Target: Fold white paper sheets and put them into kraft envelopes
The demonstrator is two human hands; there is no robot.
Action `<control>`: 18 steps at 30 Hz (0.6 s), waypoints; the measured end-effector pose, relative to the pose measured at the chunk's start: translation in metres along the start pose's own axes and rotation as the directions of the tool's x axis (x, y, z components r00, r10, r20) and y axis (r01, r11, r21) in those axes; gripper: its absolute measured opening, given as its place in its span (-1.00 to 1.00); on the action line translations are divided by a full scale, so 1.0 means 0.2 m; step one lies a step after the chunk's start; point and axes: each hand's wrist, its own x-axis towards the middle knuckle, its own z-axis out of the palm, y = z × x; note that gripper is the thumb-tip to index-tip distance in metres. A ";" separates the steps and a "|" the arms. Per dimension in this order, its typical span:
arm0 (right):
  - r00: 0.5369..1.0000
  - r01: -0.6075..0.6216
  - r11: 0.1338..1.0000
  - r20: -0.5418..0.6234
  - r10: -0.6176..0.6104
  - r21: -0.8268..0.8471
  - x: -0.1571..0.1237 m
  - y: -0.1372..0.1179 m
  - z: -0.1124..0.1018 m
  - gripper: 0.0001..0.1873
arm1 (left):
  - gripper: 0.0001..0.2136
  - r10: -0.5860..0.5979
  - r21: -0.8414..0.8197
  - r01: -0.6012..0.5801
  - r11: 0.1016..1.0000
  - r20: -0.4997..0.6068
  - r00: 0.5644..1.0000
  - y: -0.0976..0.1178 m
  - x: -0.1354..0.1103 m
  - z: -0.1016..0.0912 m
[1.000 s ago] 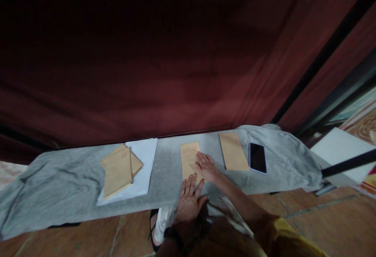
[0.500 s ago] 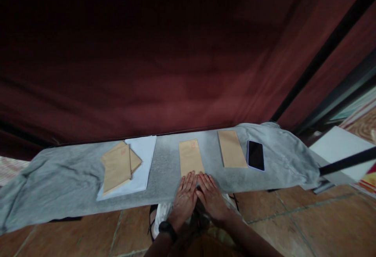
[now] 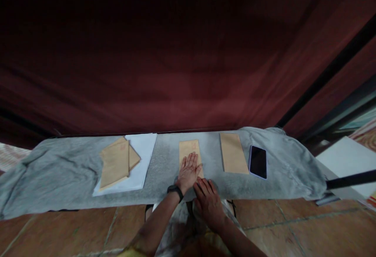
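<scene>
Hands open and flat, gripping nothing: left hand [image 3: 189,169] pressing the middle envelope [image 3: 188,147] on the bench [image 3: 73,178], right hand [image 3: 208,199] at its near end. Probably best pressing evenly, sliding outward, avoiding creases.

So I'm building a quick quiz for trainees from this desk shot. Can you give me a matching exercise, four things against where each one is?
Things:
1. middle envelope
2. phone
3. envelope pile
4. right hand

Places:
A. on the white sheet
B. at the near edge of the grey cloth
C. under the flat left hand
D. farthest right on the grey cloth, screen dark

Pairs: 1-C, 2-D, 3-A, 4-B
</scene>
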 end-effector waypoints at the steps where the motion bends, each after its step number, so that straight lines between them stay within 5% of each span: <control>1: 1.000 -0.002 1.000 0.010 0.002 -0.002 0.00 0.00 -0.01 -0.35 | -0.40 -0.013 -0.003 0.013 1.000 0.001 1.000 0.00 0.06 0.01; 10: 0.999 0.026 0.998 0.035 -0.024 -0.061 0.00 0.00 0.00 -0.19 | -0.35 -0.109 -0.044 0.113 0.993 0.084 0.990 -0.02 0.36 0.00; 18: 0.999 0.036 0.998 0.040 -0.034 -0.048 0.00 0.00 0.00 -0.21 | -0.35 -0.110 -0.079 0.123 0.989 0.148 0.983 -0.01 0.34 -0.07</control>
